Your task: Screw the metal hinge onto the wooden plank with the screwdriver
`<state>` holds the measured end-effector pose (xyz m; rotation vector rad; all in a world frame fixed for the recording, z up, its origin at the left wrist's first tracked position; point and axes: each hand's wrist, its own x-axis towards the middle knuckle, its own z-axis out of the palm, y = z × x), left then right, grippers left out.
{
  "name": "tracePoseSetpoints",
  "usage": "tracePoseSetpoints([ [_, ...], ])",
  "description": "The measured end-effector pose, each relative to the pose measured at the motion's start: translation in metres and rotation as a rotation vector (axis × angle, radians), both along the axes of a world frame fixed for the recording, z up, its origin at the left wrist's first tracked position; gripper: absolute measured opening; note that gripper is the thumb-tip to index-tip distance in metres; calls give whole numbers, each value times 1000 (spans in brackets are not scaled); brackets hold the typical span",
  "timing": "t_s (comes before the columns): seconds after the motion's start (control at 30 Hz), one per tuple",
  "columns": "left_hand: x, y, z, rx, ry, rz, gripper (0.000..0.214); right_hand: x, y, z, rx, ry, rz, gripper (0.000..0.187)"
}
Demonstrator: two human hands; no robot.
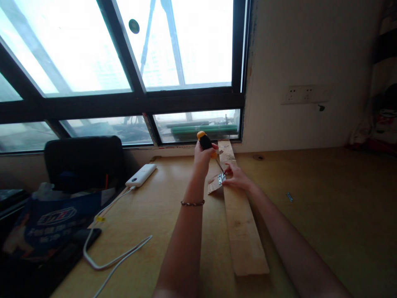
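My left hand (203, 159) is closed around the yellow and black handle of a screwdriver (205, 140). The shaft slants down to the right, and its tip is at a small metal hinge (221, 179). That hinge lies across a short piece of wood (214, 184) and the left edge of a long wooden board (245, 231). From the right, my right hand (236, 176) reaches over the board, with thumb and fingers bent at the hinge's edge beside the screwdriver tip. Whether a screw sits under the tip is too small to tell.
A small metal piece (289, 196) lies on the table (325, 231) to the right. On the left are a white power bank (141, 175) and its white cable (116, 260). A black chair (83, 159) and a blue bag (58, 219) stand beyond the table's left edge.
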<state>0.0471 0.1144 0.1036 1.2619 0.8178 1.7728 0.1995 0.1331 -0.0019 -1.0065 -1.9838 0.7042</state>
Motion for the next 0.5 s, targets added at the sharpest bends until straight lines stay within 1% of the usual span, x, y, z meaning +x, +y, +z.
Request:
tracePoseSetpoints([
  [0.1,4,-2,3,-17,59,16,32,0,1,-1,8,3,-3,80],
  [0.23,1,2,2,-50,218,68,39,0,1,-3,0,11,-11,80],
  [0.37,-5,6,0,-19,359,158,39,0,1,-2,6,24,8,80],
  [0.5,-8,5,1,39,482,276,36,0,2,-2,3,33,14,80],
])
